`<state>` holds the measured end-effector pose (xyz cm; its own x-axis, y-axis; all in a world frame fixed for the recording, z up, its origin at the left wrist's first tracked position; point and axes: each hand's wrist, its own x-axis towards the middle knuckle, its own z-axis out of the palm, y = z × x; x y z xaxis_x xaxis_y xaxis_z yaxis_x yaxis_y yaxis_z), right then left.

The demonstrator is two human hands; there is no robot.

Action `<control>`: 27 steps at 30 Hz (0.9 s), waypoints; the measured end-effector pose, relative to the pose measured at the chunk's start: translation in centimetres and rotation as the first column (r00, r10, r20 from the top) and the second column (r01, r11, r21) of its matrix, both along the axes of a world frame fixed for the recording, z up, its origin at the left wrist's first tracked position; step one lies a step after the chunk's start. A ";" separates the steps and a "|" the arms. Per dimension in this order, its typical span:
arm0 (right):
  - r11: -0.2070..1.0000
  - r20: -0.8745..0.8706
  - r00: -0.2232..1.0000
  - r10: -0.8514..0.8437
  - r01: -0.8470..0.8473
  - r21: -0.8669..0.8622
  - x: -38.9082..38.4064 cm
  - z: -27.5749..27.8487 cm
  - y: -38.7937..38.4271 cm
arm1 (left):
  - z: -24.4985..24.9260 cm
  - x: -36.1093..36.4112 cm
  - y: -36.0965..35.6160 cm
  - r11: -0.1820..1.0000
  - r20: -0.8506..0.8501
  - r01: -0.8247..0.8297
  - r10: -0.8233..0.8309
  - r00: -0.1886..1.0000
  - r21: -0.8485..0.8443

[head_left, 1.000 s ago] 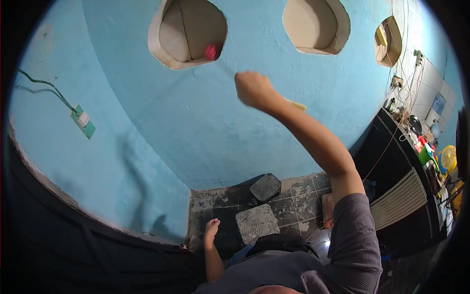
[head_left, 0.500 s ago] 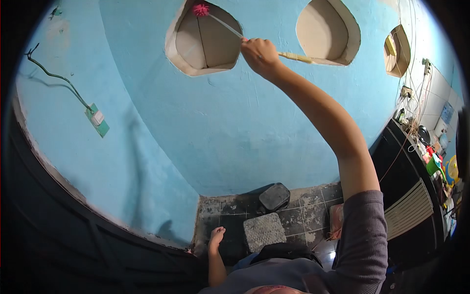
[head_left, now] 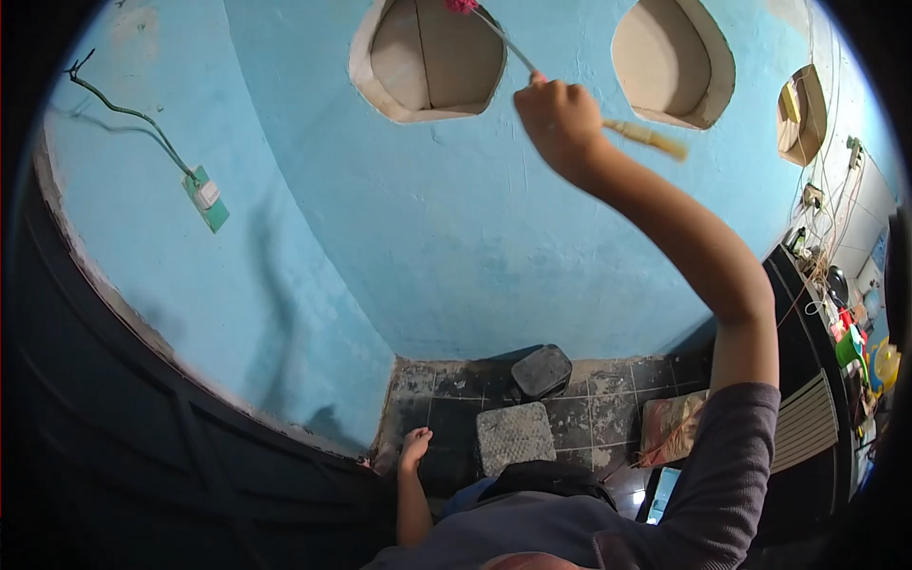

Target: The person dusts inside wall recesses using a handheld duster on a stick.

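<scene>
My right hand [head_left: 560,122] is raised against the blue wall [head_left: 399,228], closed around the stick of a duster. The duster's pink fluffy head [head_left: 463,5] is at the top edge of the view, in front of the left wall niche [head_left: 437,59]. Its pale yellow end [head_left: 655,140] sticks out to the right of my hand, below the middle niche [head_left: 670,62]. Low down near the wall corner, my left hand [head_left: 415,445] hangs with its fingers curled; whether it holds anything is too small to tell.
A dark container [head_left: 541,371] and a grey textured block [head_left: 515,439] stand on the tiled floor. A green socket plate [head_left: 206,198] with a cable is on the left wall. At the right are a black cabinet [head_left: 807,475], hanging wires and cluttered items.
My right hand and the duster have moved right across the wall, and the pink head has shifted from the left niche's upper left toward its upper right. The view has shifted too.
</scene>
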<state>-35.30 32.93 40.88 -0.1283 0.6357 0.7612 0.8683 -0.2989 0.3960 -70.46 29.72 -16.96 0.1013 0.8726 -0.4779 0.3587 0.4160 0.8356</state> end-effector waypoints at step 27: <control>0.997 0.027 0.999 -0.028 0.025 0.078 2.3 -0.7 1.7 | -1.1 1.8 -1.1 0.999 0.067 -0.037 0.036 0.997 0.005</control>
